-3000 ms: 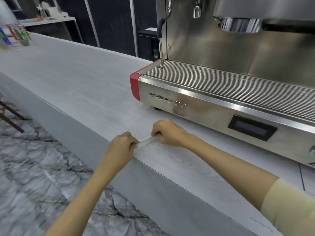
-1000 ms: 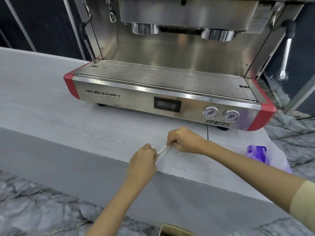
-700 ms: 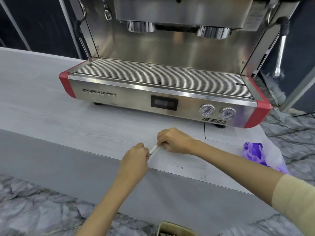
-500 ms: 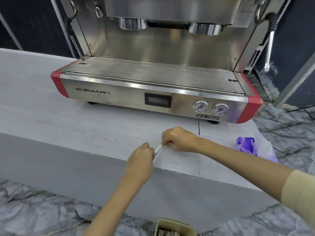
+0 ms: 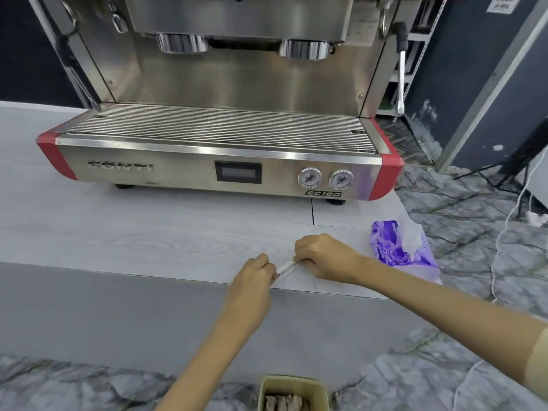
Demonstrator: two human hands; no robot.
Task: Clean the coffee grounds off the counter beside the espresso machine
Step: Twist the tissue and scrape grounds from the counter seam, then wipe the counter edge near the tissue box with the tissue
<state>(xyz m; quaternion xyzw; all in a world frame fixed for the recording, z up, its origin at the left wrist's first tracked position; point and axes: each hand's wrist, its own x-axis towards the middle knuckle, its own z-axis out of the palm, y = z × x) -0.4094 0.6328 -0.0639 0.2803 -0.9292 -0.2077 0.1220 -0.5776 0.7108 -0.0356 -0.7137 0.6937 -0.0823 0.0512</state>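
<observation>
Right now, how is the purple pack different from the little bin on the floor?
The purple tissue pack lies on the counter, right of the hands; the small bin stands on the floor below. The pack is soft, with a white sheet sticking out; the bin is a stiff, open, beige box holding crumpled scraps.

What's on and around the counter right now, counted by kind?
Espresso machine: 1
Pressure gauges: 2
Purple tissue pack: 1
Hands: 2
White strip held between them: 1
Bin: 1
Total: 8
</observation>
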